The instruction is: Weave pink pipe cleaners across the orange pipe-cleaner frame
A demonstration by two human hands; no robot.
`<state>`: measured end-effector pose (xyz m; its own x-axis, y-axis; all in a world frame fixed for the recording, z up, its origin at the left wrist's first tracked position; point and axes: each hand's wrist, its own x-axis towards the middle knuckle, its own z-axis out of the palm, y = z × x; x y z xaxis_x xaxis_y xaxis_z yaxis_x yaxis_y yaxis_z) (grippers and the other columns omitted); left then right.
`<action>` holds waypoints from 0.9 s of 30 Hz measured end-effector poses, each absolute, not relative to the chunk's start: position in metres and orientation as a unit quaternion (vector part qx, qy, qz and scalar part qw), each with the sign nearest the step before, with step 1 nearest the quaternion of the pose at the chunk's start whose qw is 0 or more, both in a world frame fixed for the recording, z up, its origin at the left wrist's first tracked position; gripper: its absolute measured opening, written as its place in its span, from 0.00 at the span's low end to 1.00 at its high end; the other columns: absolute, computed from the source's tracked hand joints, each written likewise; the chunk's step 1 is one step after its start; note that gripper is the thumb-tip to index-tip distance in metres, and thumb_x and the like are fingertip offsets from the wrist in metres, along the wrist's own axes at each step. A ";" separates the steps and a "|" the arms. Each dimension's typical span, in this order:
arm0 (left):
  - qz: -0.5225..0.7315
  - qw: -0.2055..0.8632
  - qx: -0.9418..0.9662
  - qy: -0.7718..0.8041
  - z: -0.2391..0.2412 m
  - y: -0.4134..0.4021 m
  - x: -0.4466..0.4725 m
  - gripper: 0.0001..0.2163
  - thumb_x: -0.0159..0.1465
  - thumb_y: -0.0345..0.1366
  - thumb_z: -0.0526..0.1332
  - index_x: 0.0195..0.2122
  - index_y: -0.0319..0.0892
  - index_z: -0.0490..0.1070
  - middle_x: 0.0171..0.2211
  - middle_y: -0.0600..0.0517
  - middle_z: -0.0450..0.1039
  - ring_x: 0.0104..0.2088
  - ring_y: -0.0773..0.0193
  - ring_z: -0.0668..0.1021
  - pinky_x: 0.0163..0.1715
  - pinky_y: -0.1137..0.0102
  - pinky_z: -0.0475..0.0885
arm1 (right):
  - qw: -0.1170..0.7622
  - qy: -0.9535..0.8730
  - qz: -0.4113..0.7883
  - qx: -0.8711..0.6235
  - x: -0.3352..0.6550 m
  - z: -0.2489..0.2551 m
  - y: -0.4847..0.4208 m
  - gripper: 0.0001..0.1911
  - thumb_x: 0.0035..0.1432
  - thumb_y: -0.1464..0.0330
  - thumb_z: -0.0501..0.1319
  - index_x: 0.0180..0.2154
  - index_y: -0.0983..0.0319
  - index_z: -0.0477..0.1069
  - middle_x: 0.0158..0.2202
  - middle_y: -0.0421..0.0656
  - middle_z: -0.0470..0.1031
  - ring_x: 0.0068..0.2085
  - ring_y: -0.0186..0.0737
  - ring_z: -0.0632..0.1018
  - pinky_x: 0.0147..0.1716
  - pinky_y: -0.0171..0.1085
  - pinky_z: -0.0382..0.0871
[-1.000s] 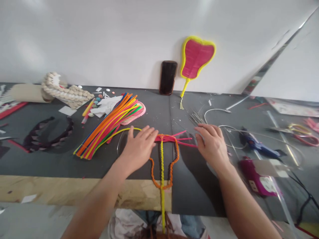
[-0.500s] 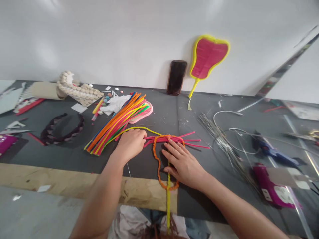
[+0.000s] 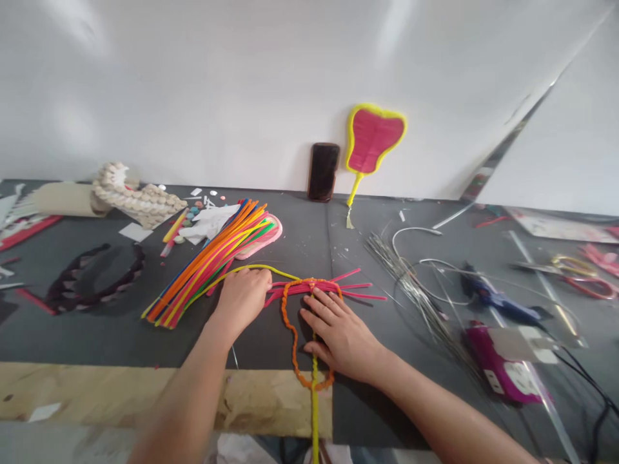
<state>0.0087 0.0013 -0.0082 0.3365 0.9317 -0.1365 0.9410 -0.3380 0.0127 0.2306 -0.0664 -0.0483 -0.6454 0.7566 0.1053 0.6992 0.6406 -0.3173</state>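
On the dark tabletop lies an orange twisted pipe-cleaner loop with a yellow stem running down its middle past the table's front edge. Several pink pipe cleaners cross the loop's top, their free ends fanning out to the right. My left hand is closed around their left ends, just left of the loop. My right hand lies flat over the loop's right side, fingers spread, fingertips touching near the top of the stem. A yellow pipe cleaner arches behind my left hand toward the loop's top.
A bundle of coloured pipe cleaners lies left on a pink-rimmed piece. A phone and a pink-and-yellow fan lean against the wall. To the right are thin wires, a blue glue gun and scissors; a dark headband sits left.
My view has shifted, so everything appears lower and further left. Both hands keep nearly the same places on the loop and the pink pipe cleaners.
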 end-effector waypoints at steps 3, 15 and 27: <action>-0.048 0.047 0.815 0.575 -0.008 0.002 0.007 0.08 0.66 0.31 0.53 0.35 0.42 0.72 0.32 0.47 0.78 0.37 0.54 0.78 0.37 0.64 0.65 | 0.116 -0.897 0.128 -0.407 0.230 -0.047 -0.066 0.29 0.62 0.56 0.59 0.59 0.63 0.67 0.64 0.49 0.63 0.68 0.51 0.56 0.65 0.53 0.54; -0.068 0.044 0.821 0.565 -0.010 0.004 0.003 0.09 0.66 0.32 0.54 0.32 0.43 0.72 0.33 0.48 0.79 0.37 0.54 0.78 0.36 0.64 0.65 | 0.118 -0.897 0.134 -0.404 0.232 -0.049 -0.066 0.29 0.63 0.54 0.56 0.60 0.63 0.65 0.65 0.48 0.62 0.68 0.51 0.54 0.66 0.52 0.52; -0.013 0.041 0.817 0.575 -0.007 -0.004 0.018 0.07 0.65 0.30 0.55 0.39 0.40 0.72 0.38 0.47 0.76 0.43 0.56 0.76 0.43 0.65 0.66 | 0.140 -0.900 0.116 -0.395 0.231 -0.054 -0.067 0.27 0.62 0.58 0.60 0.59 0.63 0.67 0.63 0.50 0.65 0.67 0.51 0.58 0.64 0.53 0.56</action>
